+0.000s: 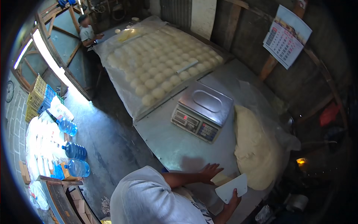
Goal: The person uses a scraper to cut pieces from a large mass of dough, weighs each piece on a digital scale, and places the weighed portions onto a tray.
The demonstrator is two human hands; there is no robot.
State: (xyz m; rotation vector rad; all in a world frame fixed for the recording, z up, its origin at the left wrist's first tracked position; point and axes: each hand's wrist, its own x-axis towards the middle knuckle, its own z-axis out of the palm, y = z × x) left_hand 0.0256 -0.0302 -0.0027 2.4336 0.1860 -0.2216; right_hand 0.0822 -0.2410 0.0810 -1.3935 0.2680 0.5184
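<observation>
My right hand (233, 201) grips a flat white dough scraper (232, 188) by its near edge. The scraper is tilted above the metal table, close to the big dough mass (253, 153). Just left of it, my left hand (211, 173) is open with its fingers spread. A small piece of dough (220, 179) lies between that hand and the scraper, partly covered by the scraper; whether my palm touches it I cannot tell. Beyond my hands stands a digital scale (203, 110) with a bare steel pan and a lit red display.
Many dough balls (158, 76) sit in rows under clear plastic on the far table, with a light bar (187, 66) on top. Another person (87, 34) stands at its far left. Large water bottles (77, 168) line the left floor. A calendar (286, 37) hangs at right.
</observation>
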